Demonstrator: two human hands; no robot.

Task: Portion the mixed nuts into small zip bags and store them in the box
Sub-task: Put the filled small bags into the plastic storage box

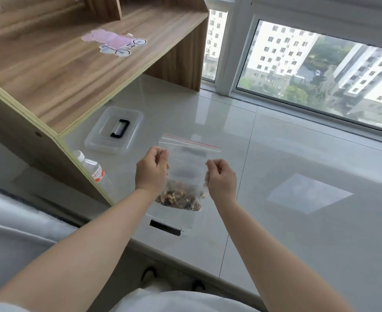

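Observation:
I hold a clear zip bag with a red seal line upright in the air above the white sill. Mixed nuts fill its bottom. My left hand pinches the bag's left edge and my right hand pinches its right edge, both below the seal. Under the bag stands a clear box with a black handle, mostly hidden by the bag. The box's clear lid, with its own black handle, lies farther back on the left.
A wooden shelf unit stands at the left. A water bottle stands beside its side panel. The white sill stretches right to a large window. A grey cushion lies at the lower left.

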